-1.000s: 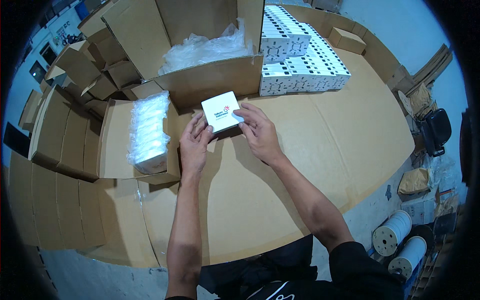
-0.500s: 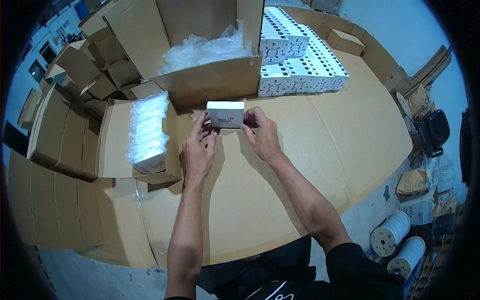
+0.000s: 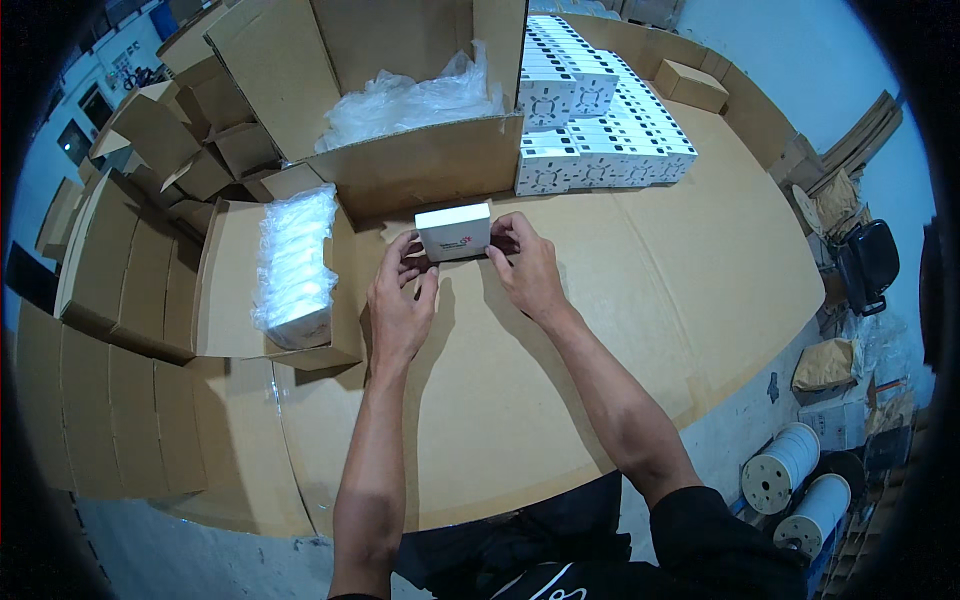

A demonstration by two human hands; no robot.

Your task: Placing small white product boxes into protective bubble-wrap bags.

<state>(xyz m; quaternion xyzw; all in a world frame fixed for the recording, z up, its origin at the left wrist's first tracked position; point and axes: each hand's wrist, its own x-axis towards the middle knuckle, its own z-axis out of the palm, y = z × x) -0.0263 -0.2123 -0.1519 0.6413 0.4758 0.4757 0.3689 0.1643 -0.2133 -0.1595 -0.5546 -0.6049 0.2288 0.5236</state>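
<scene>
Between my two hands, a small white box with a little red and dark print stands on its edge, slightly tilted, over the cardboard-covered table. My left hand grips its left side with bent fingers. On its right side my right hand pinches the edge between thumb and fingers. To the left, an open cardboard carton holds a row of bubble-wrapped packs. Behind the white box rises a big open carton with clear plastic bags in it.
Stacks of white printed boxes stand at the back right, with a closed brown carton beyond. Brown cartons crowd the left side. Off the table's right edge are cable spools and a black chair.
The white box has turned slightly in my hands, its right side now a little higher than its left. Both hands have barely shifted.
</scene>
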